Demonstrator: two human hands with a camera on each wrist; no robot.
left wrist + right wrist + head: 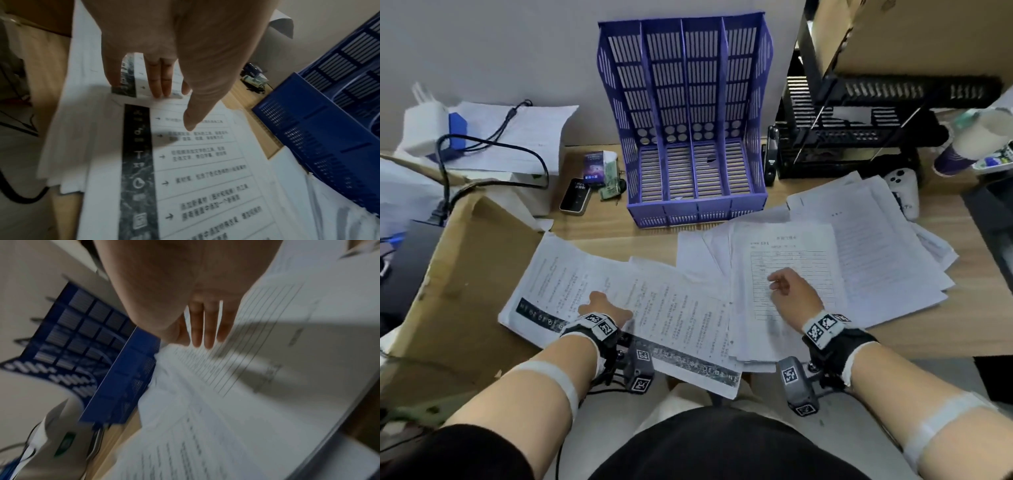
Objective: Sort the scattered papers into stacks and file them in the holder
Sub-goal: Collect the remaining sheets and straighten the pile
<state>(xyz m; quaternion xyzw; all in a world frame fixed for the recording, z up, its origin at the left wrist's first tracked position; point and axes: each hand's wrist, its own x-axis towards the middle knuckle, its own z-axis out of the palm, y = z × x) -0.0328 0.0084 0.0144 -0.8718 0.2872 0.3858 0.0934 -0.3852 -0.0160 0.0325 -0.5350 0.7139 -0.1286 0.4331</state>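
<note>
Printed sheets lie scattered over the wooden desk. My left hand (602,306) (164,91) lies flat, fingers straight, on a sheet with a dark icon strip (647,308) (137,170) at the near left. My right hand (786,287) (205,339) rests with straight fingers on a lined form sheet (804,253) (257,353) atop a pile at the near right. More loose papers (869,236) fan out to the right. The purple-blue slotted file holder (685,130) (320,138) (115,382) stands behind the papers with nothing in its slots.
A cardboard box flap (465,274) lies at the left. A phone (575,197) and small packs (599,168) sit left of the holder. A black rack (859,130), a white controller (902,192) and a cup (969,144) stand at the right.
</note>
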